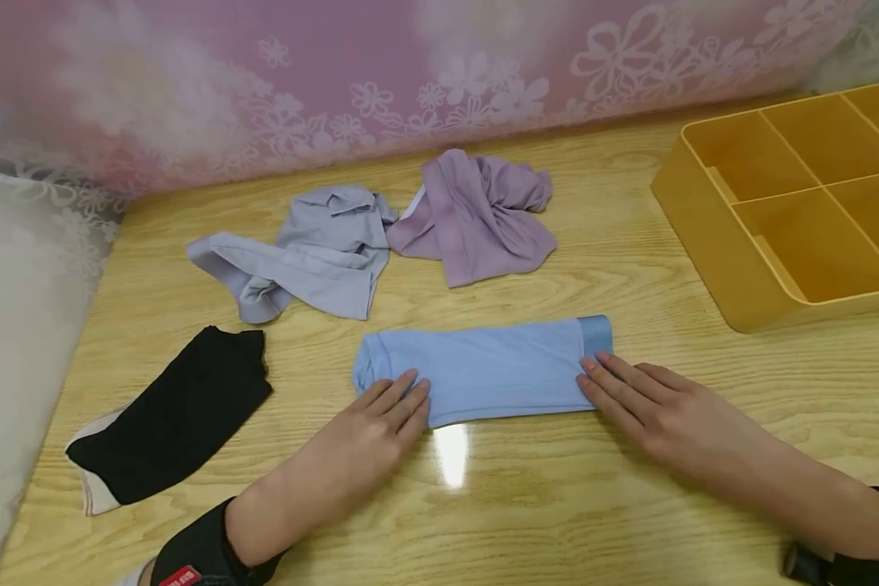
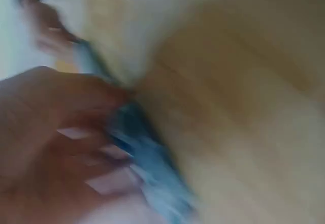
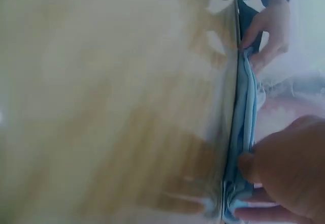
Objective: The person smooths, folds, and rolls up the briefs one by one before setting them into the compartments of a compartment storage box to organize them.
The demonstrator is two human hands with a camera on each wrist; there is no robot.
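Observation:
Light-blue underpants [image 1: 498, 366] with a shiny darker waistband at the right end lie folded into a long strip on the table. My left hand [image 1: 381, 431] rests its extended fingers on the near left part. At the waistband end, the straight fingers of my right hand [image 1: 655, 407] lie on the cloth. Both thumbs are hidden in the head view. In the right wrist view, the right thumb touches the near edge of the underpants [image 3: 238, 127], seen edge-on. The left wrist view is blurred, showing my left hand [image 2: 61, 132] against the blue cloth.
Crumpled grey underpants [image 1: 330, 252] and crumpled purple underpants [image 1: 476, 216] lie farther back. A black folded garment [image 1: 183, 415] with a pale edge lies at left. A yellow divided box [image 1: 710, 228] stands at right. A pink flowered cloth [image 1: 322, 73] hangs behind the wooden table.

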